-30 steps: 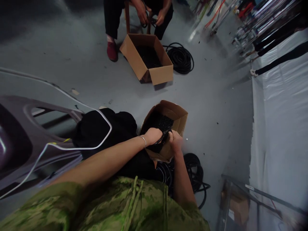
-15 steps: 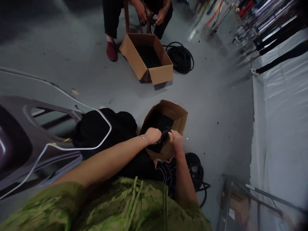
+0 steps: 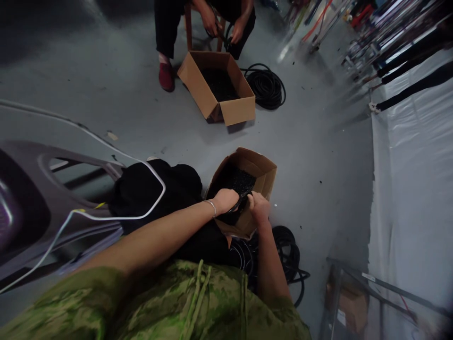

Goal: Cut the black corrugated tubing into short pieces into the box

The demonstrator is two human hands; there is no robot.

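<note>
On the head view, working right over the near cardboard box (image 3: pixel 268 171): clutching a black strand (image 3: pixel 242 199) in the curled left hand (image 3: pixel 225 200), pinching at it with thumb and fingers of the right hand (image 3: pixel 260 207), just above the dark pieces (image 3: pixel 236 178) inside. Looks like mid-step on one strand; too dark for telling the finer action. Calls next, probably, for a firm left hold and a precise right pinch over the box opening. And against half a second ago? Hardly any change here; beyond the far box (image 3: pixel 238 111), just a slight shift in the co-worker's hands (image 3: pixel 210 22).
</note>
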